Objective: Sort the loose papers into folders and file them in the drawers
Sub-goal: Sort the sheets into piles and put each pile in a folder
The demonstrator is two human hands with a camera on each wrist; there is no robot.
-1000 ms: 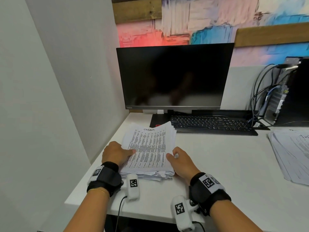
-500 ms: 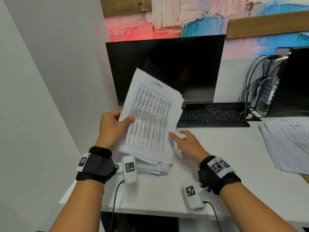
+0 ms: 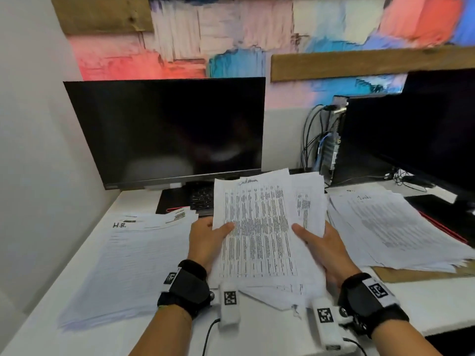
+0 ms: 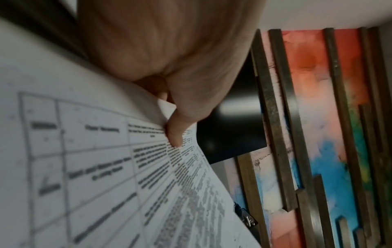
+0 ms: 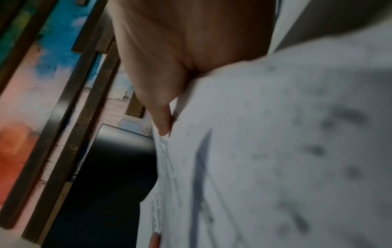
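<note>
I hold a stack of printed table sheets [image 3: 259,227] up above the white desk [image 3: 277,327], tilted toward me. My left hand [image 3: 208,240] grips its left edge, thumb lying on the top page. My right hand [image 3: 318,242] grips the right edge the same way. The left wrist view shows the left thumb [image 4: 176,132] pressed on the paper stack [image 4: 106,167]. In the right wrist view the right thumb [image 5: 161,120] lies on the sheets [image 5: 275,151]. A pile marked "H.R." [image 3: 136,263] lies on the desk to the left. Another paper pile [image 3: 395,227] lies to the right.
A dark monitor [image 3: 169,132] stands behind the papers with a black keyboard [image 3: 201,200] under it. A second dark screen [image 3: 437,129] and cables [image 3: 313,140] are at the right. A brown folder edge [image 3: 424,274] shows under the right pile. A grey wall closes the left side.
The stack was lifted off the H.R. pile by the left hand, then carried right to the desk's middle; the right hand, open half a second ago, now grips its right edge.
</note>
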